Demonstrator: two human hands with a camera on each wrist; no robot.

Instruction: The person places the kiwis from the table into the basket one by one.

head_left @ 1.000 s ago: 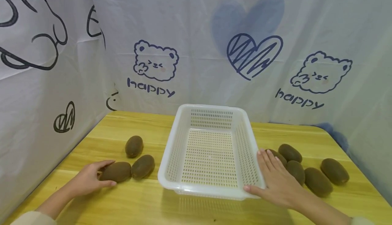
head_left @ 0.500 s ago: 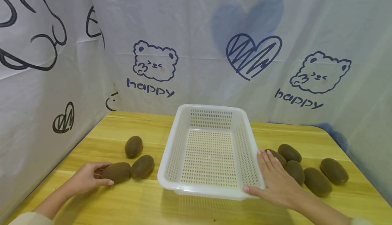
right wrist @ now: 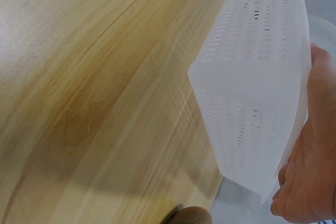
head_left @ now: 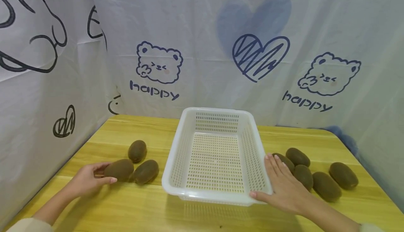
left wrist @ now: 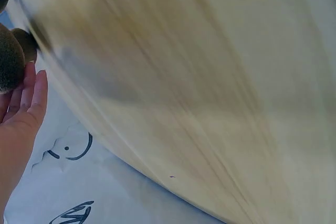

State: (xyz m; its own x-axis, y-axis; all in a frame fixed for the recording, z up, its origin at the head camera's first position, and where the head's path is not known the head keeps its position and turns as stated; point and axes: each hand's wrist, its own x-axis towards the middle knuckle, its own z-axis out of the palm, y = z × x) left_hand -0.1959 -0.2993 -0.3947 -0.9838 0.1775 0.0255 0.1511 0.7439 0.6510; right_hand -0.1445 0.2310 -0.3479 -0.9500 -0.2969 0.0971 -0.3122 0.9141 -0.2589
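Observation:
My left hand [head_left: 86,179] grips a brown kiwi [head_left: 119,170] between thumb and fingers, slightly above the table. Two more kiwis lie beside it: one kiwi [head_left: 137,151] behind and another kiwi [head_left: 146,171] to the right. In the left wrist view, the held kiwi [left wrist: 9,61] shows at the left edge above the fingers. A white perforated basket [head_left: 217,197] stands mid-table with nothing in it. My right hand [head_left: 285,190] rests on its near right corner, fingers straight along the right rim and thumb on the front rim. The basket wall [right wrist: 247,119] fills much of the right wrist view.
Several kiwis lie right of the basket, among them a near kiwi [head_left: 327,186] and a far-right kiwi [head_left: 343,175]. The wooden table [head_left: 132,211] meets a printed white cloth [head_left: 202,84] at the back and left.
My left hand has drawn the kiwi up off the table, apart from the kiwi on its right. The right hand and basket have stayed in place.

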